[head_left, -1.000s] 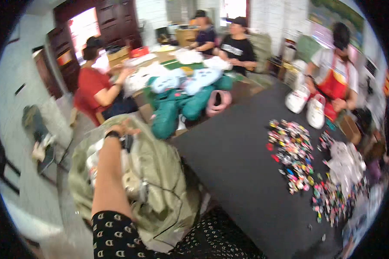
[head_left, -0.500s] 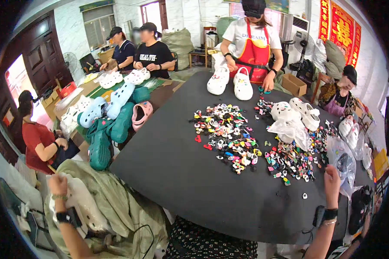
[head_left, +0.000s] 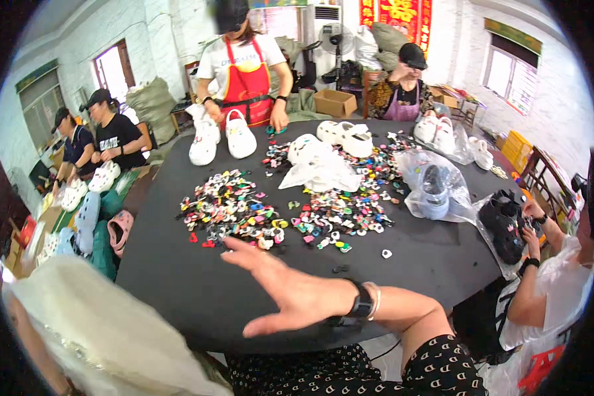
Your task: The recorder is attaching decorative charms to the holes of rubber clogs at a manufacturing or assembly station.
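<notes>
A clear plastic bag with something white in it [head_left: 105, 317], showing clog-like holes half a second ago, is raised at the lower left. My left forearm [head_left: 36, 343] runs up behind it; the bag hides my left fingers, but it hangs from that hand. My right hand [head_left: 290, 290] reaches leftward over the dark table, open, thumb and fingers apart, holding nothing. Just beyond its fingertips lies a pile of small colourful shoe charms [head_left: 231, 208]. A second charm pile [head_left: 343, 218] spreads to the right, with white clogs [head_left: 343, 137] and a crumpled plastic bag [head_left: 320, 173] on it.
Across the dark table [head_left: 171, 284], a person in a red apron [head_left: 247, 82] stands by two white clogs [head_left: 241, 135]. A bagged bluish clog [head_left: 434, 198] and black clogs [head_left: 501, 228] lie at right, beside another person's hands [head_left: 531, 224]. Teal, blue and pink clogs [head_left: 119, 231] sit left.
My view has turned right. The plastic bag has come up closer at the lower left. My right hand has swung from the table's right side to its middle, fingers spread.
</notes>
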{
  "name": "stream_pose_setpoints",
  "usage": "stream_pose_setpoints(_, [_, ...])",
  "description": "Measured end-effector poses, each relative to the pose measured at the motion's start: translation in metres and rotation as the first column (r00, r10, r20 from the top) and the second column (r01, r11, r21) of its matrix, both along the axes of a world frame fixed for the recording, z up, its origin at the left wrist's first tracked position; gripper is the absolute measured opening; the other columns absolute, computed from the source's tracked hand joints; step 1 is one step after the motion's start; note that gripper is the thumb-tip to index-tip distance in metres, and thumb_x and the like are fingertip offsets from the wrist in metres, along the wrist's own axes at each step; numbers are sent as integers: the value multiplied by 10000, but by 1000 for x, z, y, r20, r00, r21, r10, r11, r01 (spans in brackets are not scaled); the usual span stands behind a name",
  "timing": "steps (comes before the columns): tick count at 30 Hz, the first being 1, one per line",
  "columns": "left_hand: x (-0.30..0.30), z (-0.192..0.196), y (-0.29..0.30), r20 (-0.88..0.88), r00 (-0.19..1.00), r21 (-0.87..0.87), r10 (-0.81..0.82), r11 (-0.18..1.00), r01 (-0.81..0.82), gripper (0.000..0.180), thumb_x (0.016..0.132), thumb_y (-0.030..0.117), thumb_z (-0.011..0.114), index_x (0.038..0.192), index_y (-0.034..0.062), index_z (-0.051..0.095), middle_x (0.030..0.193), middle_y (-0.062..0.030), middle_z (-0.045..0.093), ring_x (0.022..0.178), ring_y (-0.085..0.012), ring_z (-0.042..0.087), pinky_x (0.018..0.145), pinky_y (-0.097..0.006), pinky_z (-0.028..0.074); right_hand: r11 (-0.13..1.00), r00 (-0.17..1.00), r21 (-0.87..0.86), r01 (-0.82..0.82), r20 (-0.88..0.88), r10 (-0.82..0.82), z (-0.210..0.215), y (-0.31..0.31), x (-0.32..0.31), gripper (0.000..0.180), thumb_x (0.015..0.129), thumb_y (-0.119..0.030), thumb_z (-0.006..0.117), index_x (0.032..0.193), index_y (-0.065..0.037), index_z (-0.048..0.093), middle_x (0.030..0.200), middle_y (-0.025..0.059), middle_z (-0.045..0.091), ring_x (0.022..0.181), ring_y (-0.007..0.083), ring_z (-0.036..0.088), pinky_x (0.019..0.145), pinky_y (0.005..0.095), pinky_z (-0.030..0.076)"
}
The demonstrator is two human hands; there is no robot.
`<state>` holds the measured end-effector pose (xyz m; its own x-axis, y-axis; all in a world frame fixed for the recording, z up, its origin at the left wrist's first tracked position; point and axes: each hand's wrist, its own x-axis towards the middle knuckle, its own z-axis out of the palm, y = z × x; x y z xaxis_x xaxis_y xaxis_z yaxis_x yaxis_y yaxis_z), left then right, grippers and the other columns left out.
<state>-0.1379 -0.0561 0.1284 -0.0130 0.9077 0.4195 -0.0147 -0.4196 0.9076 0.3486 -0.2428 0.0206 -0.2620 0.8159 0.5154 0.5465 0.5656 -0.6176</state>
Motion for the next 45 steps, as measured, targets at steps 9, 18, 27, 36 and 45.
stream_pose_setpoints(9, [291, -9, -84, -642, 765, 628, 53, 609, 485, 214, 722, -55, 643, 918, 17, 691, 826, -149, 668, 772, -309, 634, 722, -355, 482, 978, 964, -162, 130, -210, -163, 8, -61, -8, 1413, 693, -363, 897, 1492, 2, -209, 1578, 300, -33, 1491, 367, 78, 1189, 449, 193])
stream_pose_setpoints(18, [387, -57, -133, -746, 598, 471, -293, 403, 785, 289, 724, 28, 769, 1005, 66, 711, 781, -129, 667, 662, -300, 618, 597, -388, 459, 769, 567, -418, 484, -519, -639, -67, -84, 53, 1173, 779, -258, 841, 1475, 76, -42, 1454, 251, 330, 1360, 288, 372, 1127, 379, 327])
stream_pose_setpoints(27, [367, -78, -119, -651, 722, 535, -234, 532, 656, 230, 758, 19, 745, 980, 59, 703, 789, -136, 662, 683, -310, 610, 593, -394, 450, 799, 134, -587, 127, -788, -600, -104, -103, 89, 1025, 869, -339, 750, 1469, 31, 5, 1459, 205, 338, 1349, 264, 380, 1096, 403, 371])
stream_pose_setpoints(36, [334, -93, -145, -755, 639, 490, -144, 525, 696, 230, 717, 32, 760, 936, 61, 695, 760, -82, 566, 716, -289, 553, 613, -386, 431, 673, 153, -738, 54, -659, -736, -139, -72, 121, 1043, 822, -345, 756, 1430, 87, 27, 1416, 265, 353, 1293, 309, 441, 1036, 406, 433])
stream_pose_setpoints(45, [308, -108, -131, -739, 587, 385, -331, 508, 771, 199, 849, 11, 698, 1047, -4, 680, 910, -142, 684, 806, -327, 633, 747, -408, 473, 733, -9, -435, 523, -863, -506, -12, -103, 225, 461, 893, -163, 606, 1249, -16, 351, 1138, 154, 535, 951, 274, 650, 795, 417, 588])
